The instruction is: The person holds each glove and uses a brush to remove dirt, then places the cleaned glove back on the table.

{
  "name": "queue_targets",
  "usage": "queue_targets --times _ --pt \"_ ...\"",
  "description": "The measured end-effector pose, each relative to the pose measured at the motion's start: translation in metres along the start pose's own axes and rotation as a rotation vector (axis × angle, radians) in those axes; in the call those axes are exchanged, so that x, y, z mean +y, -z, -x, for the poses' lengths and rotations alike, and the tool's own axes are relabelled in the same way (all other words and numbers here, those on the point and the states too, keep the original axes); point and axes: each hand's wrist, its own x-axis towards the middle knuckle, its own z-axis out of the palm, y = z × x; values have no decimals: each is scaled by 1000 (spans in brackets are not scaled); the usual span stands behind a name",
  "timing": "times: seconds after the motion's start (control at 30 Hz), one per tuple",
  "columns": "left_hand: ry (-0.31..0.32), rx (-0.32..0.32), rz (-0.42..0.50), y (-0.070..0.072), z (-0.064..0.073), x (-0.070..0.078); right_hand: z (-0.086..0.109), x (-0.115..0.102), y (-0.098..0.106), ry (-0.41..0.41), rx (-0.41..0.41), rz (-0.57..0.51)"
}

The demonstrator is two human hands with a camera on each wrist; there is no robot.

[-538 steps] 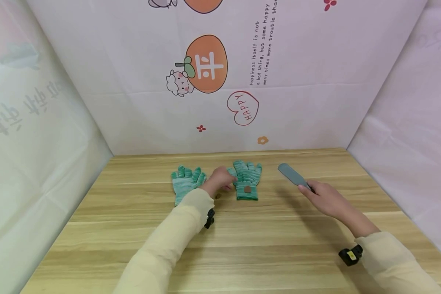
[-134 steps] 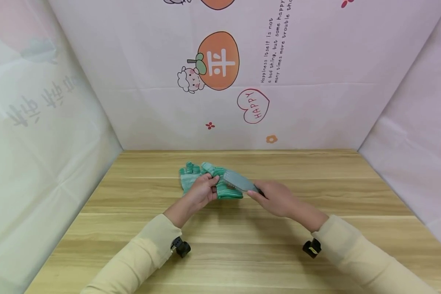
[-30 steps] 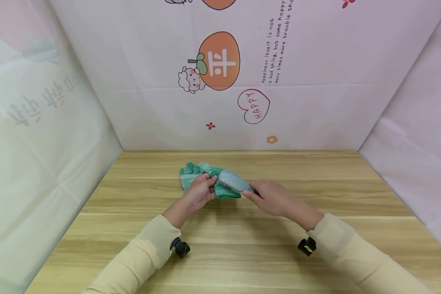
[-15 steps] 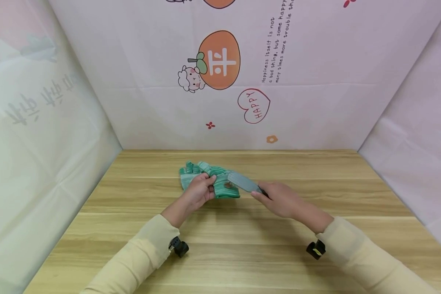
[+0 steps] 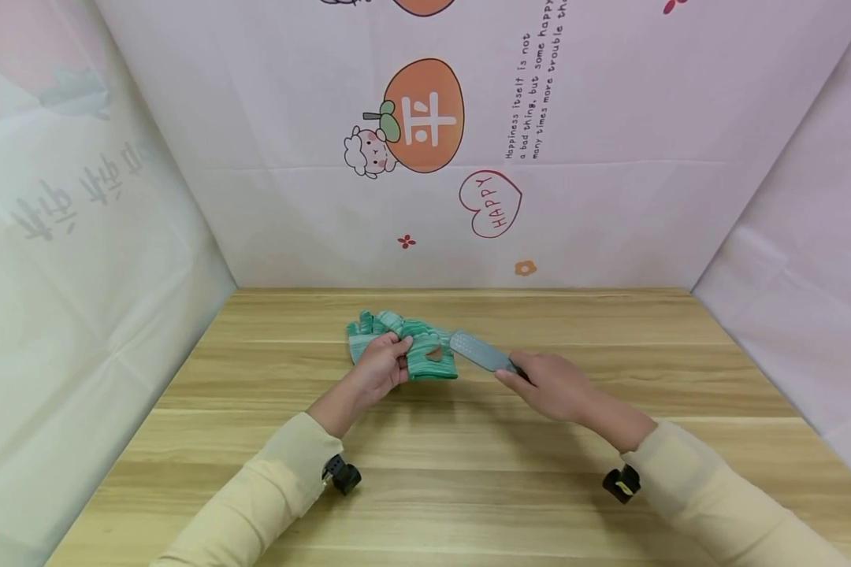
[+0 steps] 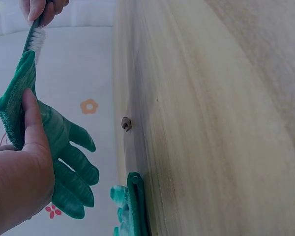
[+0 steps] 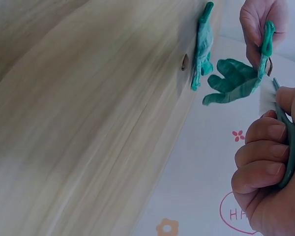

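My left hand (image 5: 385, 364) holds a green knitted glove (image 5: 425, 366) above the table, its thumb on top near the cuff. A brown patch (image 5: 435, 353) shows on the cuff. In the left wrist view the glove's fingers (image 6: 73, 172) hang loose. My right hand (image 5: 551, 386) grips a grey-blue brush (image 5: 484, 353) by its dark handle (image 7: 290, 147). White bristles (image 6: 38, 42) point down from the brush, whose tip is at the cuff's right edge. Whether they touch I cannot tell. A second green glove (image 5: 358, 344) lies on the table behind my left hand, partly hidden.
A small brown lump (image 6: 126, 123) lies on the wooden table (image 5: 468, 488), near the second glove. White printed sheets (image 5: 574, 228) wall the table at the back and both sides. Each wrist carries a small black camera (image 5: 343, 475).
Long before, this glove lay flat on the table; now it is lifted. Over the last second the brush has moved right, from over the cuff to its edge, uncovering the brown patch.
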Motion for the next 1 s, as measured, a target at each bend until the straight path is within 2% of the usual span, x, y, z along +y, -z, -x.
queue_targets --times 0.17,0.33,0.57,0.8,1.0 --pt "-1 -9 -2 -2 -1 1 -4 -2 8 14 27 31" --pt "-5 -32 -16 -9 -1 -2 -12 -17 14 19 11 23" --pt "-12 -37 -41 -19 0 -4 -22 -31 6 75 -26 49" --pt "-20 -16 -12 -20 -2 -4 -20 -25 -1 103 13 49" --pt "-20 -9 8 -14 -4 -6 -16 -16 -3 94 11 31"
